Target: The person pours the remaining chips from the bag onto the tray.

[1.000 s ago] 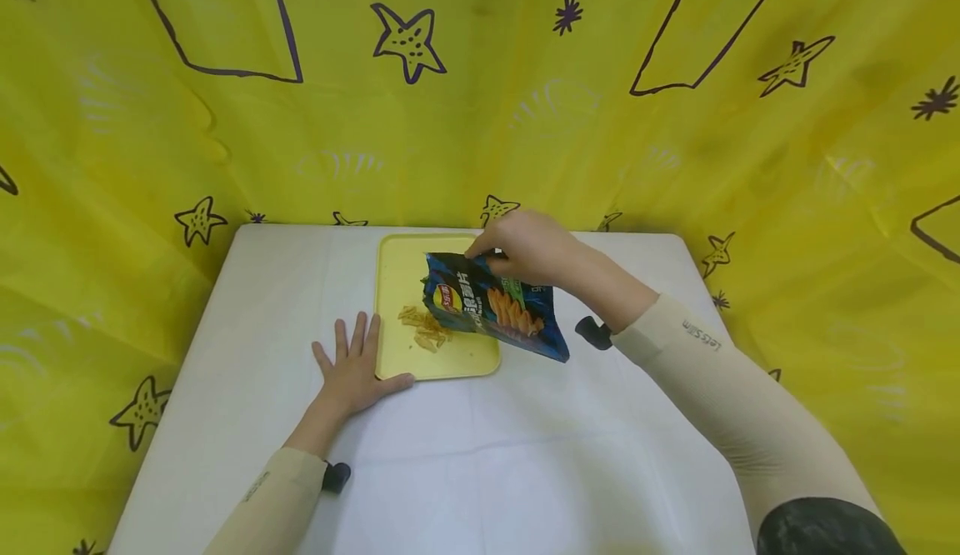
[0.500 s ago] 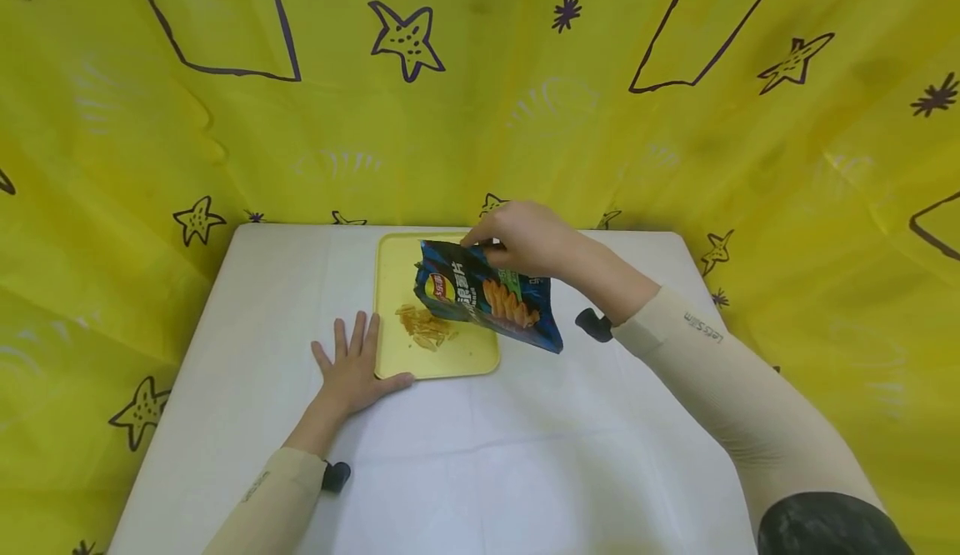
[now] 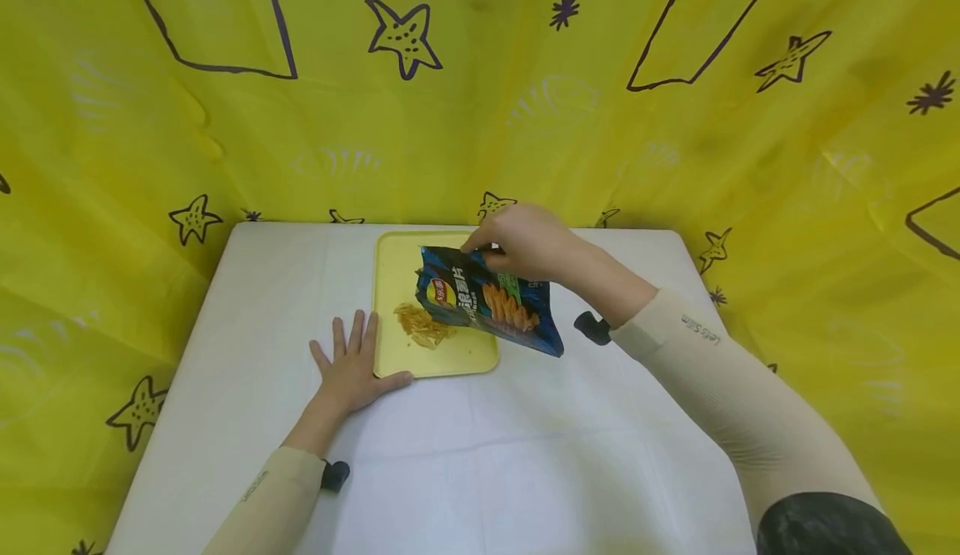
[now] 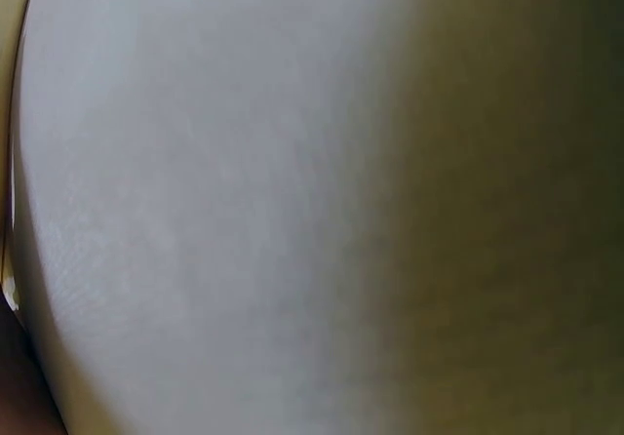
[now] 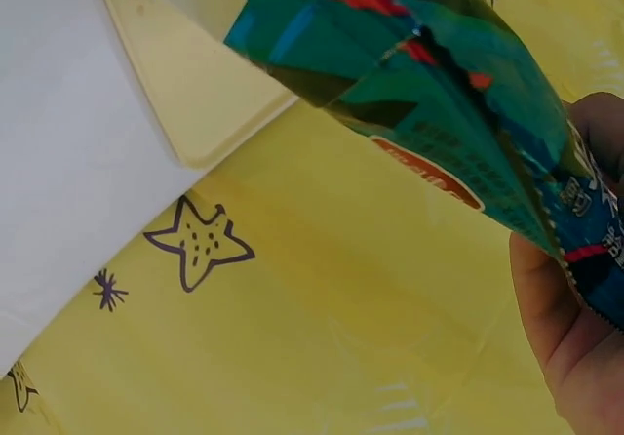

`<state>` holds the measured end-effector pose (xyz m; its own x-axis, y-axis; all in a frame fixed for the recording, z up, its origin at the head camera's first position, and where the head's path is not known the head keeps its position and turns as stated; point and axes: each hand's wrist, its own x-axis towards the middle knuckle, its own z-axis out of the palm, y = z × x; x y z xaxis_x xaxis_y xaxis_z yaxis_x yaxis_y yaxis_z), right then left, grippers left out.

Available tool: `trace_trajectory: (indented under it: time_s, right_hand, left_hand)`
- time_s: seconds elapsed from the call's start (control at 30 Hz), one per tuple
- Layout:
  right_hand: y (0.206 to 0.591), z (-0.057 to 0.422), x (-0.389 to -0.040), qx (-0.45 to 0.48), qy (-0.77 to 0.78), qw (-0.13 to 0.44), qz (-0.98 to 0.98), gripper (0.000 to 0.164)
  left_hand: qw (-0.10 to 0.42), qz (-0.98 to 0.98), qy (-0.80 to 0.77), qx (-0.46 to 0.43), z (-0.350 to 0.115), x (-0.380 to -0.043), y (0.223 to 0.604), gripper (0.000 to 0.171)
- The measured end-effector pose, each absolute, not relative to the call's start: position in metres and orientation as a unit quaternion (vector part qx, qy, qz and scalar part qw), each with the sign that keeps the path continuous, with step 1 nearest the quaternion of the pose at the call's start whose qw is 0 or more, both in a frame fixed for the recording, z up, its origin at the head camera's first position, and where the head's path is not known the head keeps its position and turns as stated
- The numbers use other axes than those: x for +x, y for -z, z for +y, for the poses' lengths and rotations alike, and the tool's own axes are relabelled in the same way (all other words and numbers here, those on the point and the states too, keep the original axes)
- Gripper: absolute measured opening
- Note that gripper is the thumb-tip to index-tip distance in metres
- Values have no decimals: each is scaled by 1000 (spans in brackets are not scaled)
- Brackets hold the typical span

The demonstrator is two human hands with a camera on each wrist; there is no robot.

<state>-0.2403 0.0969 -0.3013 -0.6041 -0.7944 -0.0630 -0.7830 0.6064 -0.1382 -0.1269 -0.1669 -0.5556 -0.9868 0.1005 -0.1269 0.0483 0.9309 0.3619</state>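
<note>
- Bag (image 3: 487, 298) hangs tilted below the right hand (image 3: 528, 242), pinched by its upper edge.
- Left hand (image 3: 352, 373), fingers apart, touches the tray (image 3: 465, 362) bearing chips (image 3: 422, 327).

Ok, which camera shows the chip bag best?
The head view: the chip bag shows nearly whole, front visible, in the right hand. The right wrist view is closer but cuts it off; the left wrist view shows none of it.

Blue bag (image 3: 491, 298) aslant over chips (image 3: 422, 327) on yellow tray (image 3: 461, 359)
</note>
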Motion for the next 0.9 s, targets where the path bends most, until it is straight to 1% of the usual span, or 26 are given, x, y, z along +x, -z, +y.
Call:
trace_trajectory:
  time_s: [0.4,0.63,0.77,0.9]
  right_hand:
    - [298,99,-239,-435,50,54,898,26]
    - [299,99,-241,-434,48,70,897,25]
    - [295,98,-243,-434,54,61,897,25]
    - [291,94,-243,-446,43,57,892,24]
  left_hand:
    - [70,980,-183,42,-168,-127,557,120]
    - [65,980,-184,41,-169,-127,557,120]
    - [60,980,-184,47,-169,-128,557,119]
    - [65,980,-184,46,-169,-128,558,120]
